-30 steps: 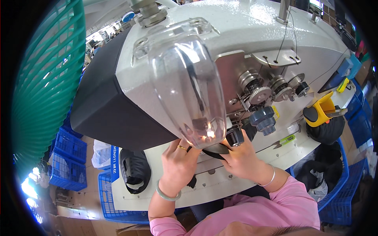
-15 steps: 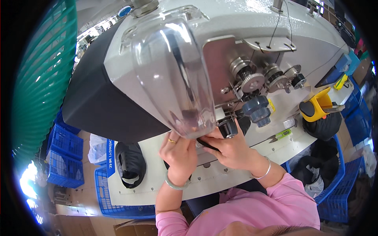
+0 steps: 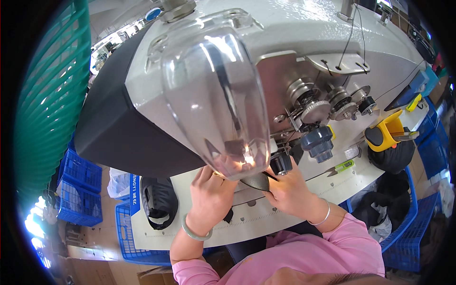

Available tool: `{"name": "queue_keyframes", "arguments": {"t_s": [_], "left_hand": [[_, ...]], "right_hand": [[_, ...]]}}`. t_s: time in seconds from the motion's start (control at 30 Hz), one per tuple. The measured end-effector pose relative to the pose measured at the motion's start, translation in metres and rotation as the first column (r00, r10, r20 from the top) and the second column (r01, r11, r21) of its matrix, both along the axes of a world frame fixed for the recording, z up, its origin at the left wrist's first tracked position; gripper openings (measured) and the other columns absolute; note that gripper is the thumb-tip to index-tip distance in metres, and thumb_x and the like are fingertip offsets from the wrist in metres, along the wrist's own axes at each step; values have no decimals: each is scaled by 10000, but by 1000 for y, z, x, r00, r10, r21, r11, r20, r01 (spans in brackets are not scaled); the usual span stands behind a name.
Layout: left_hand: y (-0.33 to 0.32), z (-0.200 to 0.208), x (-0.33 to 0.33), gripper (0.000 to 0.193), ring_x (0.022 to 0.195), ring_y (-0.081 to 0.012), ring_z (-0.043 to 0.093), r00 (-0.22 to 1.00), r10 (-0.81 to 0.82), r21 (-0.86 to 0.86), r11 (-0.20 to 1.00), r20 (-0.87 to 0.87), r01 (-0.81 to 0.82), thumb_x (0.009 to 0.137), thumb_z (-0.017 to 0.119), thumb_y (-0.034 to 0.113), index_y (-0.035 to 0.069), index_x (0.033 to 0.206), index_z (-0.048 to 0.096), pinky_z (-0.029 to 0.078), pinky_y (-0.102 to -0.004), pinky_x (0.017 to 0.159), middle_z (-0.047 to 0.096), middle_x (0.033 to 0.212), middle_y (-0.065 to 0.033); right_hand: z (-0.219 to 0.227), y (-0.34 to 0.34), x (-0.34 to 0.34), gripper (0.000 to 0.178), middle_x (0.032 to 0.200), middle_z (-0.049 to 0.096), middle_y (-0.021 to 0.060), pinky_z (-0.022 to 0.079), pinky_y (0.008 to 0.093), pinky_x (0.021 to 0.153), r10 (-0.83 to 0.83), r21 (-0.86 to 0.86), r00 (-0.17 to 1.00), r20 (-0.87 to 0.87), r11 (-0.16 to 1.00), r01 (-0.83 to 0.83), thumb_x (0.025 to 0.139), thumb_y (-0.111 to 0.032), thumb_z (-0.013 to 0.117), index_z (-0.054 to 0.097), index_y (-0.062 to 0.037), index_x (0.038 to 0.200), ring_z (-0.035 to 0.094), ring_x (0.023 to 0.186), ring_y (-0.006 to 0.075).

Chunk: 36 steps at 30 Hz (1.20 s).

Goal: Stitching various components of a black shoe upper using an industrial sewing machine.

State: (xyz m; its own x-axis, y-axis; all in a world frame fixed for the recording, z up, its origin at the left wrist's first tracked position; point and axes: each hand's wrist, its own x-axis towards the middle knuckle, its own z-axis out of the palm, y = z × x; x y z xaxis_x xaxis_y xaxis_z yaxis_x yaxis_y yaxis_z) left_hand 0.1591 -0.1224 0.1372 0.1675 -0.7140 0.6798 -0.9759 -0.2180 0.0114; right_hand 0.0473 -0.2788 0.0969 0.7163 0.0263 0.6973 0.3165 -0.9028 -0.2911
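Observation:
My left hand (image 3: 213, 195) and my right hand (image 3: 290, 191) are close together under the head of a grey sewing machine (image 3: 156, 109). A dark textured fabric piece (image 3: 257, 181) curves between them, its edge pinched by my right fingers. My left fingers are curled, their tips partly hidden behind the clear plastic guard (image 3: 216, 99); what they hold is hidden. A dark corner of material pokes out below my left hand. The needle area is hard to make out through the guard, where a light glows. A black shoe upper (image 3: 159, 203) lies to the left.
Green-handled thread snips (image 3: 342, 167) lie on the pale worktable (image 3: 190, 237), right of my hands. Beyond them a yellow holder (image 3: 385, 132) stands by a black rounded item (image 3: 393, 157). Blue baskets (image 3: 130, 240) flank the table. Tension dials (image 3: 316, 109) jut from the machine.
My left hand and forearm have shifted slightly left. More of the dark fabric piece shows between my hands, turned face up. A light now glows behind the guard, and the view has shifted a little.

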Motion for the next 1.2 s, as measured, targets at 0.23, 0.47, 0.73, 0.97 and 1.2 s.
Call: {"name": "queue_keyframes", "arguments": {"t_s": [0.23,0.47,0.73,0.97,1.2], "left_hand": [[1,-2,-5,269,806,-271,603,995,95,96,991,-13,-93,714,630,-10,81,967,645,501,-356,663,598,948,-69],[-1,-1,-4,200,720,-277,524,996,93,103,990,19,-94,583,599,7,34,781,595,467,-356,570,504,806,-106],[-1,-5,-2,241,716,-283,525,995,94,89,992,-24,-92,583,594,-8,18,822,601,468,-353,561,494,810,-140],[1,3,-10,355,834,-287,599,991,136,188,973,0,-133,685,599,-49,58,1022,630,518,-356,666,567,987,-90],[-3,0,-5,312,772,-276,547,998,51,103,993,43,-55,602,592,3,60,905,641,490,-352,595,530,827,-93]], "right_hand": [[10,-1,-2,385,817,649,15,401,464,836,-38,-36,999,-1,999,38,654,-68,687,670,-125,1035,602,789,246],[13,-2,-5,245,906,607,8,389,387,757,-38,-127,999,24,991,41,682,-101,694,646,-88,922,542,871,223],[12,1,0,178,861,593,21,390,386,750,-60,-165,997,41,984,66,657,-111,690,627,-62,816,538,855,232],[4,-2,-2,336,754,611,-13,403,446,803,-106,-115,994,-36,988,101,605,-78,700,656,-135,933,591,715,216],[1,-2,3,345,787,616,2,400,435,812,-92,-63,995,35,994,94,588,-43,686,640,-131,918,580,810,240]]}}
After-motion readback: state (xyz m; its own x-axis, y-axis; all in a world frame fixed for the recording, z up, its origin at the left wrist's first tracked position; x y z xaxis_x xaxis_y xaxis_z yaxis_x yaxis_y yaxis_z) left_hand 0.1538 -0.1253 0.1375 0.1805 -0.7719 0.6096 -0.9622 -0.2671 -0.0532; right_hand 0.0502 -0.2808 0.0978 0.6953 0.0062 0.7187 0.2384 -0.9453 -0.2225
